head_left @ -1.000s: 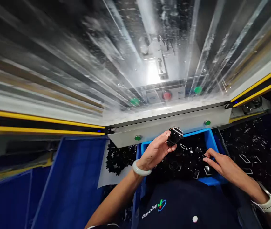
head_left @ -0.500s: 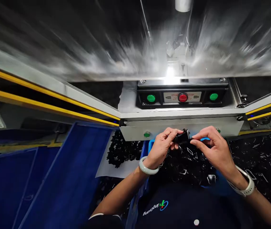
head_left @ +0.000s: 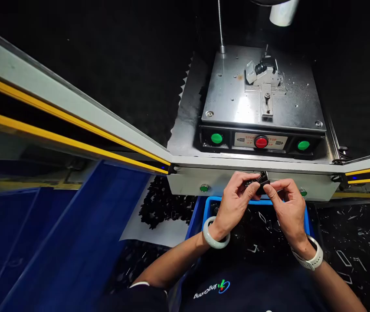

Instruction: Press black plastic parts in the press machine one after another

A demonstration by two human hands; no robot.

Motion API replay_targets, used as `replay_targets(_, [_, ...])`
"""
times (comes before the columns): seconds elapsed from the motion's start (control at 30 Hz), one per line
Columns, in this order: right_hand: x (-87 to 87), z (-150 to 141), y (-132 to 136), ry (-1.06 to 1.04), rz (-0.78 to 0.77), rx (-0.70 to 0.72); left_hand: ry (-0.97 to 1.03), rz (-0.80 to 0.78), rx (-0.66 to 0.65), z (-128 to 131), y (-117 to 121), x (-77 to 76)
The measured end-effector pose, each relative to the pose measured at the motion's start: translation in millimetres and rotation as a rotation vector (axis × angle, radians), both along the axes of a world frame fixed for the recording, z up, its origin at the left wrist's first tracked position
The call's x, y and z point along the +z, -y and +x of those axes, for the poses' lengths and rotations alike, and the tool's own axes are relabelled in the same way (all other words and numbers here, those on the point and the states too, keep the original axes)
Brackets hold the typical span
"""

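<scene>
View dropped to steel plate [head_left: 233, 95]; left hand [head_left: 233, 208], right hand [head_left: 287, 212] pinch black plastic part [head_left: 259, 183].

Dark machine enclosure [head_left: 106, 52], yellow-striped guard rails [head_left: 67, 118], blue bin [head_left: 57, 225]

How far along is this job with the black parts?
Possibly done: the black heap on the white sheet. In hand: one black plastic part, held by the left hand and right hand. Left: the loose pieces in the blue bin. Overall progress can't be told.
</scene>
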State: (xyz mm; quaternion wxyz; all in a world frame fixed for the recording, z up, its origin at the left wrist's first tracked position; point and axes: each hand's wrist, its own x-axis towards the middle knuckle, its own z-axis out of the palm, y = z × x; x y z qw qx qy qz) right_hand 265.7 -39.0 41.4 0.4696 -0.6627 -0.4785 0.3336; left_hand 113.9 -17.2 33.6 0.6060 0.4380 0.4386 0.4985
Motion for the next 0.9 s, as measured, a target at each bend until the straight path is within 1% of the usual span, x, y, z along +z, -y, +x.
replay_targets(0.1, [-2.0,-1.1,-13.2,0.024,0.042,0.017,-0.026,0.120,-0.007,-4.4,-11.1,5.7])
replay_targets(0.2, [2.4,-3.3,-30.5,0.067,0.140,0.040,-0.046,0.226,-0.016,-10.1,-26.6,11.6])
replay_targets(0.3, [15.2,-3.2,-50.0,0.107,0.191,0.105,-0.134,0.345,0.038,-17.1,-44.0,16.6])
replay_targets(0.37, [28.8,0.0,-70.9,0.124,0.165,0.243,-0.213,0.388,0.069,-22.9,-59.2,21.6])
replay_targets(0.43, [45.9,4.2,-105.5,0.164,0.181,0.366,-0.231,0.367,0.084,-28.6,-81.0,29.3])
replay_targets(0.47, [55.0,5.5,-129.0,0.223,0.228,0.375,-0.212,0.344,0.099,-30.8,-95.0,33.9])
replay_targets(0.5, [63.7,5.6,-156.2,0.305,0.286,0.337,-0.190,0.323,0.120,-32.3,-111.2,38.8])
replay_targets(0.53, [71.8,4.3,-186.3,0.415,0.347,0.253,-0.176,0.311,0.148,-32.9,-129.4,43.7])
replay_targets(0.57, [78.9,1.7,-217.4,0.528,0.369,0.166,-0.176,0.310,0.179,-32.6,-149.0,48.3])
replay_targets(0.6, [85.2,-2.0,-247.6,0.603,0.327,0.104,-0.188,0.314,0.203,-31.5,-169.7,52.6])
replay_targets(0.63, [90.7,-6.1,-274.4,0.660,0.265,0.072,-0.209,0.314,0.219,-29.6,-190.8,56.5])
replay_targets(0.67, [95.7,-9.7,-295.5,0.702,0.212,0.076,-0.237,0.306,0.223,-27.1,-211.8,60.1])
replay_targets(0.7, [100.5,-11.8,-308.8,0.728,0.185,0.099,-0.270,0.291,0.218,-24.0,-232.2,63.4])
replay_targets(0.73, [105.0,-11.4,-312.9,0.746,0.191,0.132,-0.315,0.284,0.208,-20.3,-251.8,66.5])
replay_targets(0.77, [109.1,-7.6,-307.0,0.761,0.229,0.169,-0.362,0.285,0.193,-15.7,-270.2,69.4])
replay_targets(0.8, [112.6,0.3,-291.0,0.779,0.288,0.208,-0.409,0.300,0.181,-10.1,-287.4,72.0])
replay_targets(0.83, [115.1,12.5,-266.1,0.799,0.345,0.239,-0.451,0.334,0.173,-3.3,-303.2,74.3])
replay_targets(0.9, [116.2,48.0,-195.7,0.869,0.417,0.324,-0.513,0.467,0.188,13.0,-329.5,77.7])
